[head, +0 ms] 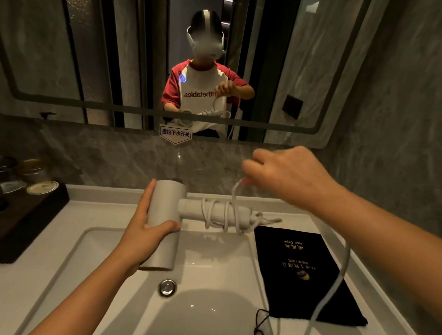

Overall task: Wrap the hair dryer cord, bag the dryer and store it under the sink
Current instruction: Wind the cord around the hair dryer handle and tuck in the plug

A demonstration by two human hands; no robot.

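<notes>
My left hand [142, 230] grips the barrel of a white hair dryer [167, 203] above the sink, with the handle pointing right. Several turns of white cord [234, 202] lie around the handle. Above the handle's end, my right hand [287, 174] pinches the cord. The loose cord hangs down past my right forearm, over the counter's right side. A black drawstring bag [304, 272] with gold print lies flat on the counter right of the basin, its drawstring trailing onto the basin's edge.
The white basin [86, 239] has a chrome drain plug [167, 287]. A dark wooden tray [20, 221] with cups and lidded jars stands at the left. A wall mirror [97, 54] above the counter reflects me. A grey wall stands at the right.
</notes>
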